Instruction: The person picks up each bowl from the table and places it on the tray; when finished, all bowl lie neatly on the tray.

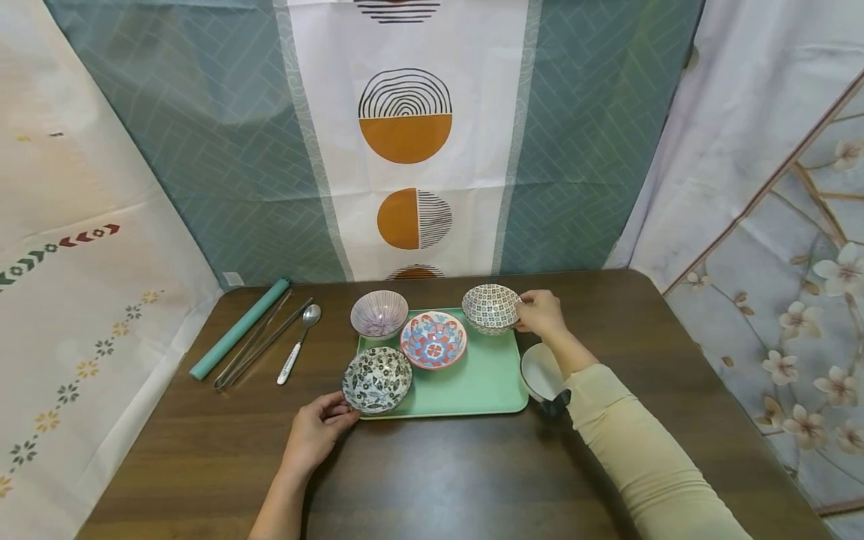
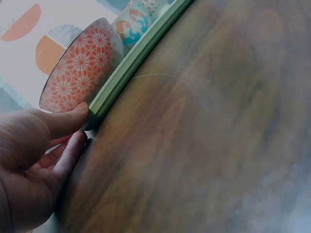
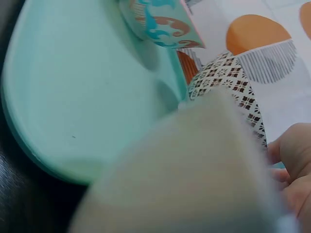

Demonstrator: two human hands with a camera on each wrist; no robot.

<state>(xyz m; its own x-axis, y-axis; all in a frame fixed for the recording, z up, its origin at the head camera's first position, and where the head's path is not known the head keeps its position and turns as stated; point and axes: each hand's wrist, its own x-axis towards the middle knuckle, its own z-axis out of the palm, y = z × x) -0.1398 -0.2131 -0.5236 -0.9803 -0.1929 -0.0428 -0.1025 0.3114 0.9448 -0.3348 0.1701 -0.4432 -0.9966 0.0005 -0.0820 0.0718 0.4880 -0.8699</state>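
Note:
A mint green tray (image 1: 482, 382) lies on the table with bowls on and around it. My left hand (image 1: 320, 427) pinches its near left corner, thumb (image 2: 73, 118) on the rim and fingers below, beside the black-and-white leaf-patterned bowl (image 1: 377, 379). That bowl's outside shows red with white flowers in the left wrist view. At the far right corner, my right hand (image 1: 542, 313) holds the small tile-patterned bowl (image 1: 491, 307) by its right side; some fingertips are hidden. A red-and-blue bowl (image 1: 433, 341) sits on the tray, and a purple-striped bowl (image 1: 379, 313) stands at its far left corner.
A white round vessel (image 1: 540, 371) with a dark handle stands right of the tray, under my right forearm; it looms blurred in the right wrist view. To the left lie a spoon (image 1: 300, 341), metal tongs (image 1: 259, 349) and a teal roll (image 1: 239, 330). Patterned cloths hang around the table.

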